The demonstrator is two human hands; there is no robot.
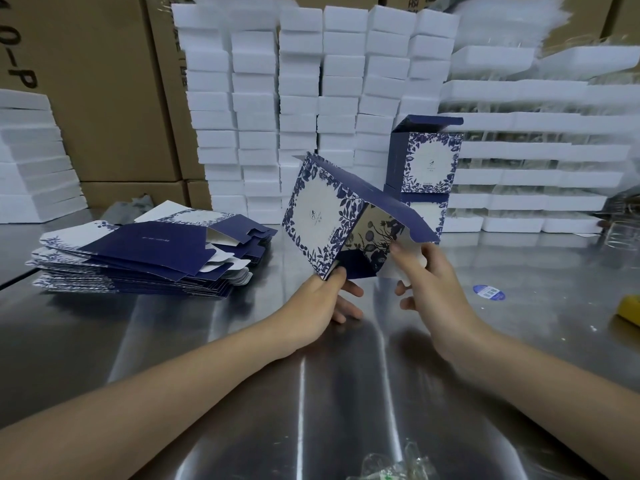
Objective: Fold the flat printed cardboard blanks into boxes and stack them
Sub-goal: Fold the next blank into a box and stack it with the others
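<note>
A half-formed blue and white floral box (322,213) is held tilted above the steel table (242,358), its open end and loose flaps facing me. My left hand (329,299) pinches the box's lower corner. My right hand (429,282) holds a white flap at the open end between thumb and fingers. A pile of flat printed blanks (145,258) lies to the left on the table. Behind the held box, two folded boxes (426,174) stand stacked, the upper one with its lid flap raised.
Tall stacks of white foam blocks (311,98) and foam trays (536,161) line the back, with brown cartons (104,98) behind them. A blue round sticker (489,292) and a yellow object (628,311) lie at right. Crumpled clear plastic (394,462) sits at the near edge.
</note>
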